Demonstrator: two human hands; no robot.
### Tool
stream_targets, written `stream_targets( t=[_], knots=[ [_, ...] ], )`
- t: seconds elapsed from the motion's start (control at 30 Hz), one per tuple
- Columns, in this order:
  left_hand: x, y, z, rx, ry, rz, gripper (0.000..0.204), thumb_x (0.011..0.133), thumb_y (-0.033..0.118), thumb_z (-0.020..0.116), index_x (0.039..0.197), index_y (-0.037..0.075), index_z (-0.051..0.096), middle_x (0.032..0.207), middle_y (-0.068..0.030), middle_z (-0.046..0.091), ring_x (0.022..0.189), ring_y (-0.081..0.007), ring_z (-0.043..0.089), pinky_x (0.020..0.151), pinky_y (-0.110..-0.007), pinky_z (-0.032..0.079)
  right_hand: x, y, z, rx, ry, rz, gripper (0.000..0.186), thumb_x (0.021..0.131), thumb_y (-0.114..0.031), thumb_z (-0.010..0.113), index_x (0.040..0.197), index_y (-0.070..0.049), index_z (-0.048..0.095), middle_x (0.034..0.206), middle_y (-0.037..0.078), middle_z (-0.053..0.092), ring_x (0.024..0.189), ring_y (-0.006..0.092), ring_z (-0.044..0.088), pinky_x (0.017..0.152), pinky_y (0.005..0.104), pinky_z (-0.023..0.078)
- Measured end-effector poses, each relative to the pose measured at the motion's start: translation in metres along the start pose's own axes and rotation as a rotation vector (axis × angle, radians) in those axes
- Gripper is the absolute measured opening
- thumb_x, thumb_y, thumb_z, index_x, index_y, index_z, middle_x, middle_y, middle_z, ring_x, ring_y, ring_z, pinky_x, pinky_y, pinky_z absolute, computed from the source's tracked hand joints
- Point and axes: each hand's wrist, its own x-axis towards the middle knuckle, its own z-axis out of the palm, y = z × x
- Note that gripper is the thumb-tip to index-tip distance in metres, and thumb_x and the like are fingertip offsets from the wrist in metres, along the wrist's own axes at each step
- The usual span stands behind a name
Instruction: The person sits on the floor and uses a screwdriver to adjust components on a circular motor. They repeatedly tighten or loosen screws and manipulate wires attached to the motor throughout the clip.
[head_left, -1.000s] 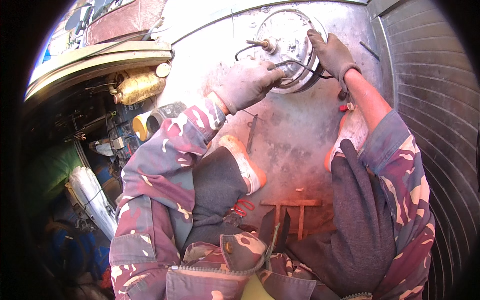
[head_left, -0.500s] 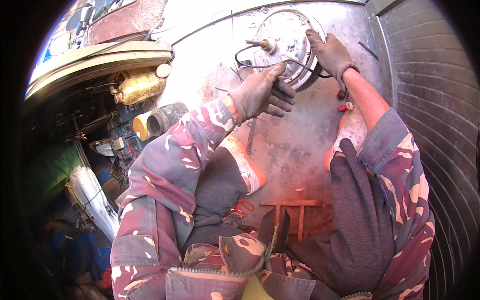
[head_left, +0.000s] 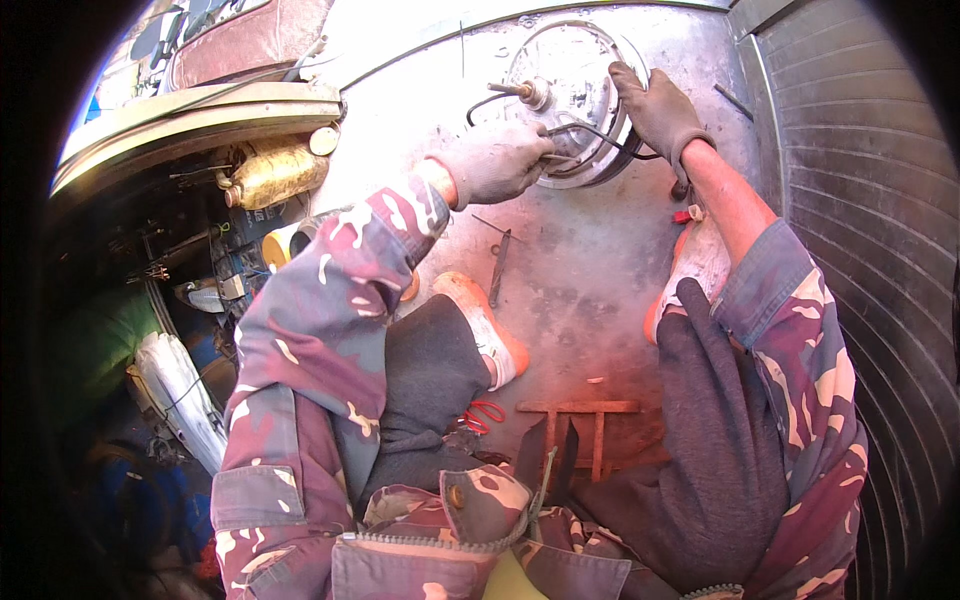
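The left hand (head_left: 492, 168) is curled at the near-left edge of a round metal hub (head_left: 582, 72), its fingers drawn together; whether they pinch something small there cannot be told. The right hand (head_left: 662, 105) grasps the hub's right edge, fingers hooked over the rim. The hub lies flat on the floor (head_left: 590, 255), between and just beyond both sets of fingers.

The work looks to be under way at the rim by the left fingers, not finished. The threaded axle (head_left: 530, 94), just beyond those fingers, sits in the hub's middle, and the black cable (head_left: 598, 131) crosses the near face from beside them toward below the right hand. The hub seems largely whole; how much remains cannot be judged. A slim dark tool (head_left: 499, 268) lies nearer the body than the left fingers, well apart from them and apparently out of use.
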Motion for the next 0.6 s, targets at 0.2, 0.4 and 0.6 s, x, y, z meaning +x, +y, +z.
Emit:
stream_targets(
  t=[0.2,0.4,0.6],
  knots=[
    [-0.011,0.015,-0.008,-0.038,0.094,-0.120,0.036,0.103,0.034,0.061,0.122,0.004,0.070,0.111,-0.0170,0.070,0.102,-0.0383,0.071,0.086,-0.047,0.057,0.003,-0.001,0.001,0.021,0.016,-0.008,0.095,0.097,-0.076,0.051,0.131,0.012,0.060,0.117,0.032,0.072,0.118,0.0425,0.071,0.104,0.0460,0.053],
    [-0.026,0.022,-0.004,-1.015,-0.017,-0.729,0.084,0.098,0.078,0.052,0.097,-0.003,0.072,0.082,-0.0170,0.074,0.069,-0.0274,0.073,0.065,-0.038,0.059,0.004,0.000,0.001,0.039,0.020,-0.018,0.096,0.096,-0.077,0.050,0.130,0.013,0.061,0.117,0.034,0.071,0.117,0.0430,0.071,0.104,0.0462,0.053],
    [0.001,0.043,0.008,-1.547,-0.100,-0.944,0.082,0.108,0.069,0.031,0.094,-0.004,0.066,0.078,-0.0157,0.067,0.054,-0.0226,0.062,0.048,-0.032,0.050,0.005,0.001,0.003,0.023,0.049,-0.017,0.096,0.096,-0.077,0.051,0.131,0.013,0.060,0.120,0.035,0.070,0.118,0.0437,0.070,0.105,0.0462,0.052]
  ],
)
